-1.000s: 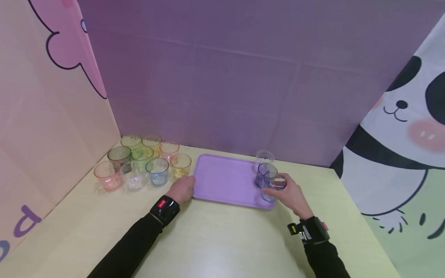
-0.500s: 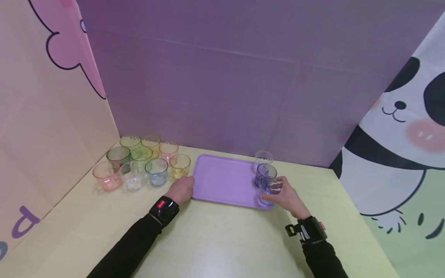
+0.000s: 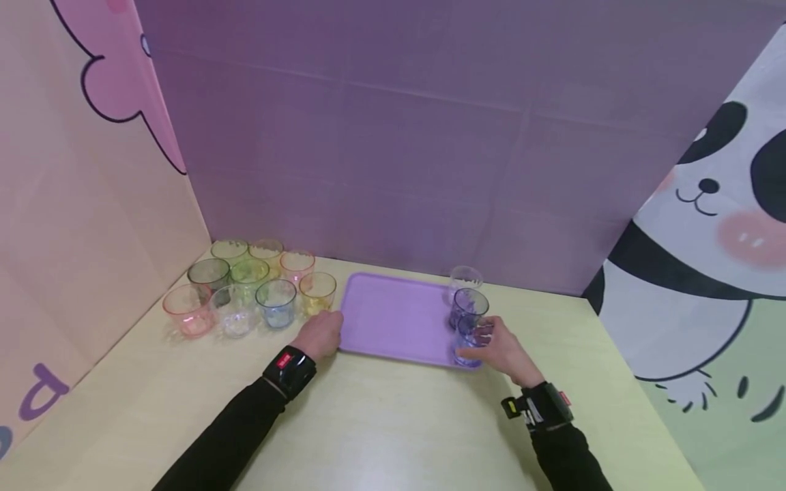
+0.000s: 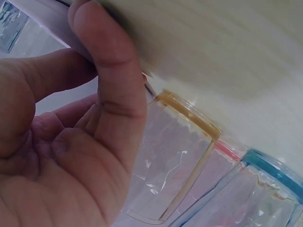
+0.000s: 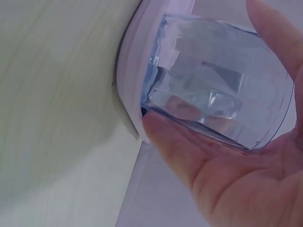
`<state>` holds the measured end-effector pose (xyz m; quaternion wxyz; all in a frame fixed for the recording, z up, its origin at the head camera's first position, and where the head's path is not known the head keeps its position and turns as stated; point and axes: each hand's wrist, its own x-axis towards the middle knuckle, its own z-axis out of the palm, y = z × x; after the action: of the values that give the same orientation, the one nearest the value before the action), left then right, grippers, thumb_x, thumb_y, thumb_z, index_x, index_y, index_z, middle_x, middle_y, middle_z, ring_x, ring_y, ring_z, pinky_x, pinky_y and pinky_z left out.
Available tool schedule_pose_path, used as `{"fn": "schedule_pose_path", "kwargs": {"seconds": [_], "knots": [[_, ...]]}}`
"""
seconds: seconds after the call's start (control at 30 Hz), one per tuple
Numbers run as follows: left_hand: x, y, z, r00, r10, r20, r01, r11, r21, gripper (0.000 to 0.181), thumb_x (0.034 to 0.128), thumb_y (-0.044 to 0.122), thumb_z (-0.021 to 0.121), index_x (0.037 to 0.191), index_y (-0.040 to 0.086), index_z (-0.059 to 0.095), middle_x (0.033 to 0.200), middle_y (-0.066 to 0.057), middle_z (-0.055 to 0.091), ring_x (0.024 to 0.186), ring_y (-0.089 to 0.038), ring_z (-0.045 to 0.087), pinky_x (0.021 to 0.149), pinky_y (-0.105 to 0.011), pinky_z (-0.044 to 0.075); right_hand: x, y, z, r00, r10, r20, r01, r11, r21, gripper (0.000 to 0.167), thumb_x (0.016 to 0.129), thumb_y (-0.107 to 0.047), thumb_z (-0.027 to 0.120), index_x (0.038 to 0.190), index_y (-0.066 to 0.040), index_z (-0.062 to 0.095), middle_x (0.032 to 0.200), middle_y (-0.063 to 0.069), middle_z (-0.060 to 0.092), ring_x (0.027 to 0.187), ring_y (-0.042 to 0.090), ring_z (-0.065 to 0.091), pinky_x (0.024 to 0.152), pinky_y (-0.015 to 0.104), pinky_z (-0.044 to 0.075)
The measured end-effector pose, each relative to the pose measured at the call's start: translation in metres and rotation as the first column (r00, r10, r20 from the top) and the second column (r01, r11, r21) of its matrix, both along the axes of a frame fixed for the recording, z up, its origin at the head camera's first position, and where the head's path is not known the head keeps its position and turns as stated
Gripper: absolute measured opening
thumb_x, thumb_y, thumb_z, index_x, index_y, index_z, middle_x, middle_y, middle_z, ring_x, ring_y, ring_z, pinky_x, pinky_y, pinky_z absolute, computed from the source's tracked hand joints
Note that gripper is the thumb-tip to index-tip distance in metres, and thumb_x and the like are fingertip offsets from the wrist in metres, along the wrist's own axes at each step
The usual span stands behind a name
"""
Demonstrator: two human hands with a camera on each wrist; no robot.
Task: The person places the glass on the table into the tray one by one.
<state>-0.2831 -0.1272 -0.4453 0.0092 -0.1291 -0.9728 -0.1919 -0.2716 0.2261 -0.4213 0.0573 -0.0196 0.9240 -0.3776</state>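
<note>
My right hand (image 3: 506, 351) holds a clear bluish glass cup (image 3: 465, 339), thumb and fingers around its sides, at the near right corner of a purple tray (image 3: 393, 317). In the right wrist view the base of this cup (image 5: 213, 80) is down against the tray's rim area (image 5: 132, 71). Directly behind it on the tray stands a dark purple-grey cup (image 3: 470, 300), and behind that a colourless one (image 3: 465, 276). At the tray's left edge, my left hand (image 3: 322, 334) pinches the rim between thumb and fingers; the left wrist view shows the fingers (image 4: 118, 90) bent there.
Several coloured glass cups stand grouped on the table left of the tray, among them a yellow cup (image 3: 318, 292), a blue cup (image 3: 277, 305) and a pink cup (image 3: 190, 312). A purple backdrop (image 3: 368, 136) rises behind the pale table (image 3: 381, 423).
My right hand has shifted slightly left and down, bringing the bluish cup down onto the tray's near right corner. My left hand has stayed at the tray's edge.
</note>
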Motion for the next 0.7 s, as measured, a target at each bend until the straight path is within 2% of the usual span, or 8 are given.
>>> {"fn": "schedule_pose_path", "kwargs": {"seconds": [0.27, 0.4, 0.57, 0.7], "knots": [[0.0, 0.0, 0.0, 1.0, -0.004, -0.005, 0.004, 1.0, -0.008, 0.005, 0.0771, -0.003, 0.059, 0.079, 0.001, 0.059, 0.068, -0.007, 0.055, 0.061, -0.02, 0.052, 0.054, -0.034, 0.046, 0.001, 0.003, -0.001, 0.999, 0.031, 0.014, -0.031, 0.999, -0.019, 0.093, 0.059, -0.048, 0.08, 0.125, -0.002, 0.033, 0.121, 0.019, 0.051, 0.11, 0.032, 0.05, 0.085, 0.042, 0.047], [-0.001, 0.0, 0.0, 1.0, -0.001, -0.003, 0.001, 1.0, -0.011, 0.006, 0.0778, -0.003, 0.058, 0.08, 0.002, 0.059, 0.068, -0.007, 0.055, 0.061, -0.02, 0.052, 0.054, -0.034, 0.046, 0.002, 0.005, 0.001, 0.998, 0.061, 0.009, -0.062, 0.998, 0.009, 0.095, 0.061, -0.048, 0.079, 0.128, -0.002, 0.031, 0.122, 0.018, 0.05, 0.111, 0.032, 0.049, 0.086, 0.043, 0.046], [-0.001, 0.0, 0.001, 1.0, -0.001, -0.008, 0.001, 1.0, -0.012, 0.007, 0.0776, -0.004, 0.058, 0.08, 0.002, 0.06, 0.068, -0.008, 0.055, 0.061, -0.021, 0.052, 0.054, -0.035, 0.046, 0.002, 0.01, 0.008, 0.997, 0.081, -0.004, -0.081, 0.996, 0.034, 0.097, 0.064, -0.049, 0.077, 0.132, 0.0, 0.029, 0.127, 0.021, 0.045, 0.115, 0.036, 0.045, 0.091, 0.048, 0.042], [0.0, 0.0, 0.001, 1.0, 0.001, -0.009, -0.001, 1.0, -0.009, 0.005, 0.078, -0.003, 0.058, 0.08, 0.002, 0.059, 0.069, -0.008, 0.056, 0.062, -0.021, 0.053, 0.055, -0.035, 0.046, 0.001, 0.015, 0.013, 0.997, 0.077, 0.002, -0.077, 0.997, -0.004, 0.092, 0.066, -0.049, 0.075, 0.132, -0.001, 0.031, 0.131, 0.021, 0.042, 0.117, 0.038, 0.042, 0.091, 0.05, 0.041]]}}
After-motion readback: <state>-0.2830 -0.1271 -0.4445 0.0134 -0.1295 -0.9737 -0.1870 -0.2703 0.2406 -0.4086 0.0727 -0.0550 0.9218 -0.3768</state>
